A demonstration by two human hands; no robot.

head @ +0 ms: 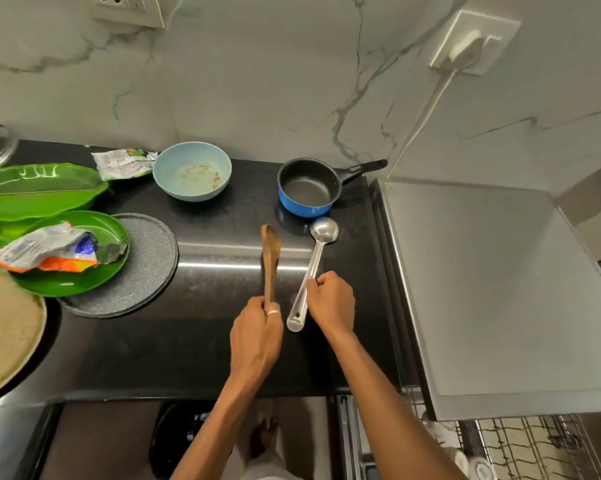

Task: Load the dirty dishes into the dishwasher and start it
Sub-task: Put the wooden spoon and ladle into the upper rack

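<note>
Two utensils are in hand: the left grip [257, 327] curls round a brown wooden spatula [270, 251], the right grip [330, 301] round a shiny steel ladle [323, 231], both over the black bench [202, 341]. One crumb-flecked pale bowl [192, 174] and one blue saucepan [302, 204] sit behind them, near the wall.

Both our arms are stretched forward, bare forearms coming up from the lower edge and angling in toward each other. Our left hand [257, 329] is fisted, back of the hand up, fingers wrapped round the handle of a wooden spatula [270, 258], with a ring [272, 312] on one finger. Just beside it, our right hand [332, 303] sits knuckles up, fingers curled round the handle of a steel ladle [314, 261]. There's a narrow gap between the hands.
</note>
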